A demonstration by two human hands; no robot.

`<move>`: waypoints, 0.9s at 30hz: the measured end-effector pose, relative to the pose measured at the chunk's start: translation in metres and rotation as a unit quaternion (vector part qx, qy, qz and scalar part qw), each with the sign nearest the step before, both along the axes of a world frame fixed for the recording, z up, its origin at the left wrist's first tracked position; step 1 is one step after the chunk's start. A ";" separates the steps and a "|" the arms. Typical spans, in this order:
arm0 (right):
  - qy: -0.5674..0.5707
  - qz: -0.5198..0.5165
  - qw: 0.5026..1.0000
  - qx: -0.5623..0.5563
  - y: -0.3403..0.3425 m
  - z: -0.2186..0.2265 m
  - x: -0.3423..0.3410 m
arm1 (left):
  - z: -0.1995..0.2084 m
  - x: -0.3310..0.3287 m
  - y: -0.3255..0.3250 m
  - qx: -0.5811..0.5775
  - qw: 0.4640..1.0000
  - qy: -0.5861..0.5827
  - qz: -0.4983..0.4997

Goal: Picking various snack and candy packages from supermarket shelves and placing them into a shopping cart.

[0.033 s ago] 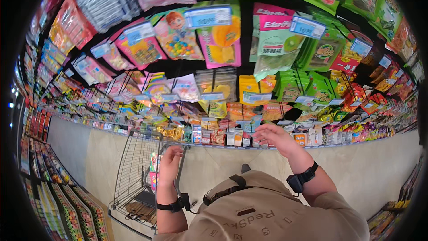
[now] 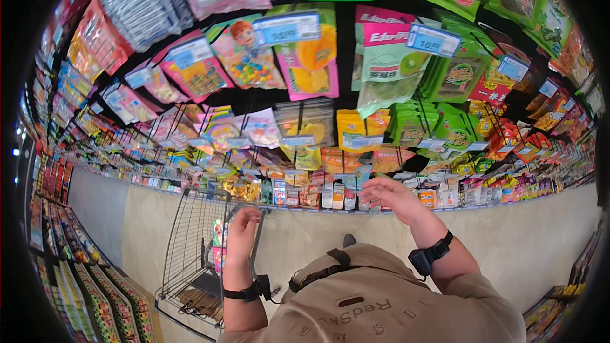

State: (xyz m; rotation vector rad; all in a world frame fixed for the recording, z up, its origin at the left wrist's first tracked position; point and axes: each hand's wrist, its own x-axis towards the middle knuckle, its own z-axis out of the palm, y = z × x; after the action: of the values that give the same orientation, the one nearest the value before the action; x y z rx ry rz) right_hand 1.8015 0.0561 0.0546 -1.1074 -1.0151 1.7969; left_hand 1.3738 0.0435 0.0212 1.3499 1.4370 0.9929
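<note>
My left hand (image 2: 243, 232) is raised beside the shopping cart, its fingers loosely bent and apart, with nothing visible in them. Over the floor in front of the lower shelf, my right hand (image 2: 394, 200) reaches forward with its fingers stretched out and holds nothing. Both wrists wear black bands. Above and beyond the hands hang rows of bagged snacks: a pale green pouch with a kiwi picture (image 2: 389, 79), a pink pouch with orange fruit (image 2: 309, 67) and a yellow pouch (image 2: 363, 128). Neither hand visibly touches a bag.
The wire shopping cart (image 2: 173, 248) stands at my left, with a colourful package (image 2: 219, 257) seen through its side. Price tags (image 2: 433, 39) jut out from the hanging racks. More stocked shelves (image 2: 95, 292) line the lower left, and others (image 2: 553, 298) the lower right. Pale tiles cover the floor.
The hanging bags sit slightly further left in the view. Both hands hold nearly the same place and pose.
</note>
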 end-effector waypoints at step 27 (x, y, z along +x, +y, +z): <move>0.058 0.068 0.961 0.262 0.115 0.083 -0.006 | 0.101 0.102 0.175 0.166 0.984 -0.033 -0.047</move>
State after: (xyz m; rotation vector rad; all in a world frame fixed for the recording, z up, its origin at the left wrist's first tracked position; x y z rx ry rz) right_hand 1.7959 0.1706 0.1379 -0.6109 -1.4159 1.5404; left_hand 1.4758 0.2185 0.1219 1.5913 1.1811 1.2424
